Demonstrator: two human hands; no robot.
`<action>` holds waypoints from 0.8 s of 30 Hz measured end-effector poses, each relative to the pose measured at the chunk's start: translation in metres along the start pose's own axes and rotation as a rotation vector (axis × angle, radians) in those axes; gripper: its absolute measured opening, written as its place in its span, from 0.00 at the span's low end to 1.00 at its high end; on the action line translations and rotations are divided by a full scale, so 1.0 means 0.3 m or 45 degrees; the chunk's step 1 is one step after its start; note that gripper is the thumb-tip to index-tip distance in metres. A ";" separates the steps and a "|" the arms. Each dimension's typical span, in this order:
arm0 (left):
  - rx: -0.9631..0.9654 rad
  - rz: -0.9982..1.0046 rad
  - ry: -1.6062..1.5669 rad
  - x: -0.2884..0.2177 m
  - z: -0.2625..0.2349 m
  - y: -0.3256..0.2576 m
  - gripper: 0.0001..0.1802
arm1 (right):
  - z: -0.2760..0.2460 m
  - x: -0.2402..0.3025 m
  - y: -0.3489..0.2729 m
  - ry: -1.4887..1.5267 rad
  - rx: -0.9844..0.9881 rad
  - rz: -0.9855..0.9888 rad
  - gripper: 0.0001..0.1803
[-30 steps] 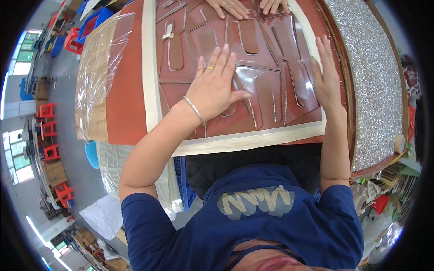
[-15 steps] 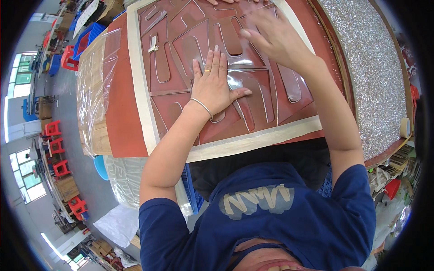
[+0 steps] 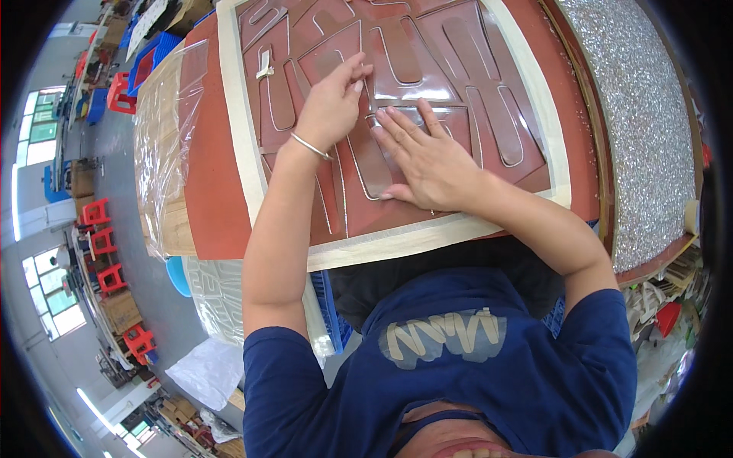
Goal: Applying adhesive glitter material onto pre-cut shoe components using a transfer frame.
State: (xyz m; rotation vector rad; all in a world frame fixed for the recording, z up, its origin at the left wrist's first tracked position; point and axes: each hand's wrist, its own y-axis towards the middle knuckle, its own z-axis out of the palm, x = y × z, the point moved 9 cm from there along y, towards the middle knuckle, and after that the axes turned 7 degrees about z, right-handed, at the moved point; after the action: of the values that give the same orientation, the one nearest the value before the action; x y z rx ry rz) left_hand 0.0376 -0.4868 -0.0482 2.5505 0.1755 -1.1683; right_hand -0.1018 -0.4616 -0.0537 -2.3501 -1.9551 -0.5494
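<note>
Clear plastic pieces (image 3: 416, 90) with looped, shiny outlines lie side by side on a reddish-brown sheet bordered by cream tape (image 3: 382, 243). My right hand (image 3: 431, 160) rests flat on a glossy clear piece near the front edge, fingers spread and holding nothing. Beside it on the left, my left hand (image 3: 332, 103) is over the sheet with its fingers loosely bent. Nothing shows in it; whether its fingertips touch the plastic I cannot tell. A small cream tab (image 3: 265, 64) sits on the far left part of the sheet.
Silver glittery material (image 3: 630, 130) fills a wood-edged surface on the right, with a tape roll (image 3: 692, 217) at its edge. Clear film (image 3: 164, 153) covers boards on the left. Red stools (image 3: 111, 277) stand on the floor beyond.
My left hand has come up from lying flat, its fingers now bent. My right hand has moved nearer and settled on the plastic. Another person's fingers at the far edge have left view.
</note>
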 end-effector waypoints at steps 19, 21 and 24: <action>-0.189 -0.494 1.197 0.354 -0.368 -0.152 0.40 | -0.294 -0.737 0.225 0.157 0.007 0.750 0.34; -0.054 -0.604 1.130 0.395 -0.339 -0.155 0.45 | -0.298 -0.777 0.246 -0.139 -0.543 0.508 0.39; -0.045 -0.616 1.068 0.415 -0.327 -0.158 0.45 | -0.133 -0.905 0.282 -0.449 -0.269 0.726 0.37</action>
State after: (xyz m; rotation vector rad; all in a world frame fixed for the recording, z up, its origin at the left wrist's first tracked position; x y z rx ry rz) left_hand 0.1776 -0.4114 -0.0939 2.8793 1.0292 -0.1202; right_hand -0.0699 -0.7460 -0.0783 -3.1313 -1.2416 -0.3255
